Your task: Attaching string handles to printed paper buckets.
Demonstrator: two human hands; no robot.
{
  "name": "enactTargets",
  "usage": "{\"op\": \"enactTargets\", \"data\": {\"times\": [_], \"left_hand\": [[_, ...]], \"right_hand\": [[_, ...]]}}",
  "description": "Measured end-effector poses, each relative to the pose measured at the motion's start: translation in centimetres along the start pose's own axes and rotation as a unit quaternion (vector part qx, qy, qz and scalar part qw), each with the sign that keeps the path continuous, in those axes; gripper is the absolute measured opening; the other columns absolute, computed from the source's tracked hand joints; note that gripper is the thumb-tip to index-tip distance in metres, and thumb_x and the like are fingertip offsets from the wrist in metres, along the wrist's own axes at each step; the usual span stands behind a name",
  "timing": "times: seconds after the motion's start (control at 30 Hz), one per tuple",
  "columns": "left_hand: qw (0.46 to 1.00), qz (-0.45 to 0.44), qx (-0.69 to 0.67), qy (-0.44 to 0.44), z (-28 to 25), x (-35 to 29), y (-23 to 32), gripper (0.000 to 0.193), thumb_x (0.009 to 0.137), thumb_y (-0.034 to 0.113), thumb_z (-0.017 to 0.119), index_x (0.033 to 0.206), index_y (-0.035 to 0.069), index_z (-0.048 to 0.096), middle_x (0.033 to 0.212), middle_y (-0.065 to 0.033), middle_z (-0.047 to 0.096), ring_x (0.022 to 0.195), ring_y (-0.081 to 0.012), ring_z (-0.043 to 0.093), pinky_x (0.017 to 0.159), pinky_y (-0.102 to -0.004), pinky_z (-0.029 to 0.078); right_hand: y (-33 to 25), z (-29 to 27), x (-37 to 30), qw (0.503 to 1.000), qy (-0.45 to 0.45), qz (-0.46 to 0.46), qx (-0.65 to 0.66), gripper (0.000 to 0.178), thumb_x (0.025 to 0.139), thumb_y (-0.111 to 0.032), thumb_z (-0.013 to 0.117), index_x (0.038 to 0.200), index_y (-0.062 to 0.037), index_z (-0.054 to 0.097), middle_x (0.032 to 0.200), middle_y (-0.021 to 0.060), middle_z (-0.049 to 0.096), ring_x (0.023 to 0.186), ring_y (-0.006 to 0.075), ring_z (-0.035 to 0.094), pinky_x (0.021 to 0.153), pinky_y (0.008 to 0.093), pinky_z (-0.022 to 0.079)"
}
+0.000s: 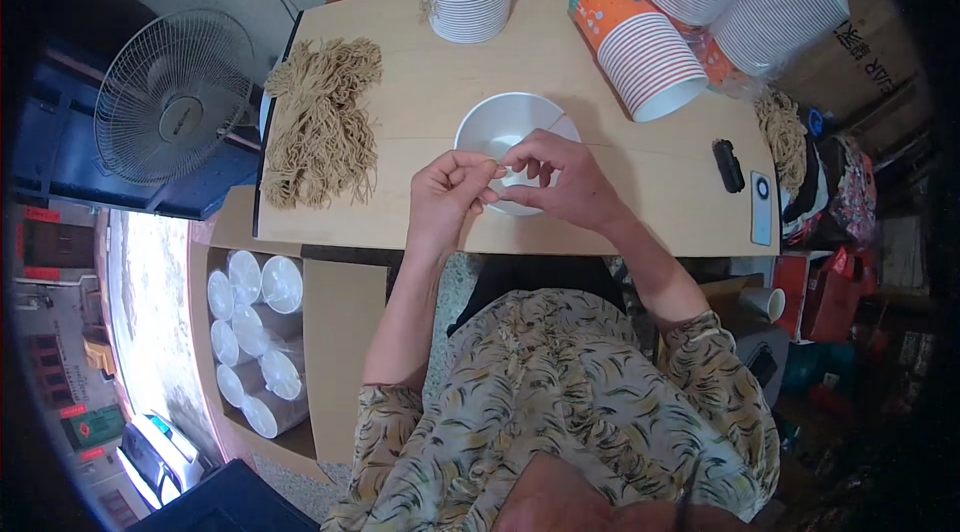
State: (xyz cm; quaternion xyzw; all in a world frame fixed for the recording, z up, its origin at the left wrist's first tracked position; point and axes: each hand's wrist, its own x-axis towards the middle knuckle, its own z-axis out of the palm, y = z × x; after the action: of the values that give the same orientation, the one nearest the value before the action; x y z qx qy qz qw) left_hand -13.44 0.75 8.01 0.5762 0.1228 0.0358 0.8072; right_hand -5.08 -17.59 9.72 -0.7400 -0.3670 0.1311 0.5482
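Observation:
A white paper bucket (487, 124) stands upright on the table, its opening facing up. Over its near rim, my left hand (440, 200) is closed in a pinch, thumb against fingers. Beside it my right hand (575, 184) has curled fingers, with thumb and fingertips close to the left fingertips. Something small and thin may be between them, but its kind cannot be made out. To the left lies a heap of beige twisted cords (322, 127). The hands partly hide the bucket's near side.
Nested orange-and-white paper buckets (470, 7) stand at the table's back, and more (645, 57) lie at the right. A black object (728, 166) and a phone-like object (761, 207) lie near the right edge. A fan (180, 112) and a carton of plastic-wrapped cups (250, 332) are left.

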Motion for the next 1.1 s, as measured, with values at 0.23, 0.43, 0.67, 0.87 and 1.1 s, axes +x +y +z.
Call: {"op": "enactTargets", "data": {"times": [0.23,0.43,0.67,0.87,1.1], "left_hand": [[0.999,0.015,0.044,0.027,0.6,0.1,-0.5,0.011,0.093,0.008,0.070,0.101,0.001,0.068,0.087,-0.0053,0.073,0.074,-0.0081,0.069,0.058,-0.0175,0.049],[0.999,0.023,0.006,0.028,1.0,-0.1,-0.8,0.017,0.092,0.005,0.069,0.107,-0.004,0.068,0.091,-0.0103,0.073,0.078,-0.0133,0.071,0.069,-0.0230,0.057],[0.999,0.034,0.007,0.014,1.2,-0.2,-1.0,0.015,0.092,0.001,0.069,0.106,-0.005,0.068,0.091,-0.0118,0.073,0.081,-0.0153,0.071,0.075,-0.0252,0.059],[0.999,0.039,0.023,0.009,1.6,-0.4,-0.9,0.011,0.091,-0.001,0.069,0.100,-0.006,0.069,0.089,-0.0110,0.073,0.081,-0.0135,0.071,0.073,-0.0232,0.059],[0.997,0.048,0.055,-0.002,1.6,-0.8,-0.5,0.016,0.088,0.000,0.072,0.103,-0.005,0.072,0.091,-0.0091,0.074,0.082,-0.0105,0.070,0.076,-0.0224,0.056]], "right_hand": [[0.5,0.4,-0.3,0.999,0.052,-0.007,-0.007,0.009,0.085,-0.004,0.075,0.090,-0.0029,0.068,0.077,-0.0011,0.062,0.065,0.0034,0.053,0.059,0.0214,0.044],[1.0,0.6,-0.5,0.998,0.049,0.019,0.017,0.011,0.090,-0.010,0.071,0.092,-0.0004,0.067,0.075,0.0022,0.064,0.064,0.0066,0.055,0.059,0.0255,0.048],[0.4,0.2,-0.7,0.996,0.026,0.072,0.045,0.007,0.091,-0.008,0.070,0.090,-0.0022,0.066,0.075,-0.0052,0.060,0.065,0.0016,0.050,0.059,0.0207,0.044],[1.5,0.1,-0.4,0.988,0.015,0.104,0.118,0.008,0.091,-0.009,0.071,0.089,-0.0018,0.067,0.076,-0.0050,0.062,0.065,0.0005,0.052,0.058,0.0188,0.043],[1.2,-0.3,0.0,0.974,0.013,0.132,0.186,0.013,0.089,-0.011,0.071,0.089,0.0016,0.070,0.074,0.0014,0.068,0.063,0.0045,0.057,0.058,0.0225,0.047]]}}
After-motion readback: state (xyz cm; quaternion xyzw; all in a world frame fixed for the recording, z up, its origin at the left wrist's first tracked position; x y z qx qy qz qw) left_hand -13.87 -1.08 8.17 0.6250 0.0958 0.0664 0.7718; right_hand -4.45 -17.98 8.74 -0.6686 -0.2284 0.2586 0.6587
